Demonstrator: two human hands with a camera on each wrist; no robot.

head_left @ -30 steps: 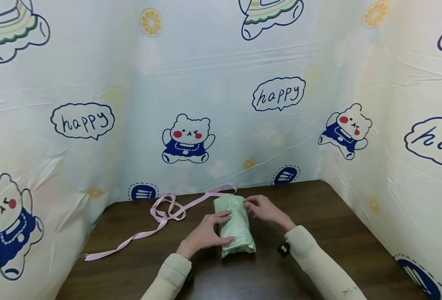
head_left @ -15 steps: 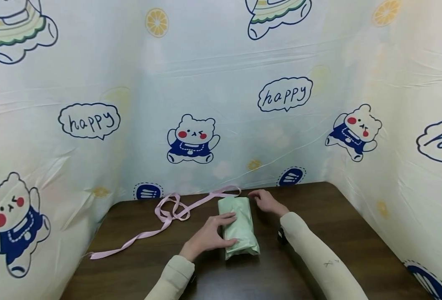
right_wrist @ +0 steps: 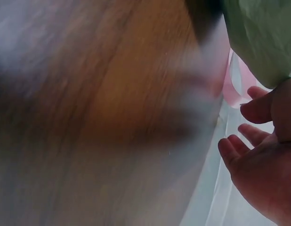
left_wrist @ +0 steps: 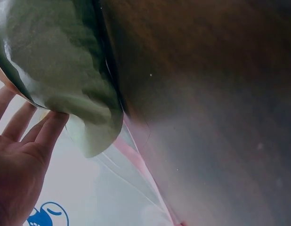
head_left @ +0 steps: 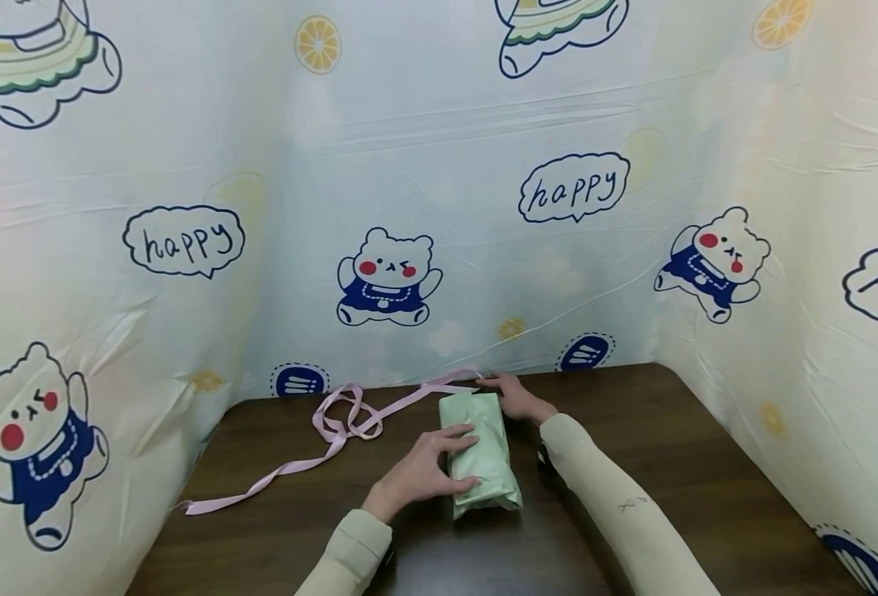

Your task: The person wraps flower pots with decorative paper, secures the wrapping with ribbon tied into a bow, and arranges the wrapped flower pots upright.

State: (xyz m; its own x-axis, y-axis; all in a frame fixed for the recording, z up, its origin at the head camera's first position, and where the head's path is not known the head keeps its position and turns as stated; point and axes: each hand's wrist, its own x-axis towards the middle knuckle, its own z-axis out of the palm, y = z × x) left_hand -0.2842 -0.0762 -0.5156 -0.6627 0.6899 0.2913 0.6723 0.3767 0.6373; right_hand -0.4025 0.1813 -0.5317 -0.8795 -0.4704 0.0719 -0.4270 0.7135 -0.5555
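Observation:
A parcel wrapped in pale green paper [head_left: 483,451] lies lengthwise on the dark table. My left hand [head_left: 424,472] rests on its left side, with thumb and fingers spread apart. In the left wrist view, the left fingers [left_wrist: 50,129] touch the green wrapping. Behind the parcel's far end, a pink ribbon [head_left: 409,400] runs loosely along the table's back edge, looped at the left. My right hand [head_left: 520,400] is beside the parcel's far right corner, fingertips close to the ribbon's end. The right wrist view shows the right fingers [right_wrist: 256,110] apart, with the ribbon beyond them.
The brown wooden table [head_left: 654,480] ends at a printed curtain [head_left: 476,248] that hangs behind it and along both sides. At the left, the ribbon's tail reaches the table's edge.
My right hand has left the parcel's right side and moved farther back, then left to the ribbon's end. The left hand stays on the parcel. The head view has turned slightly left.

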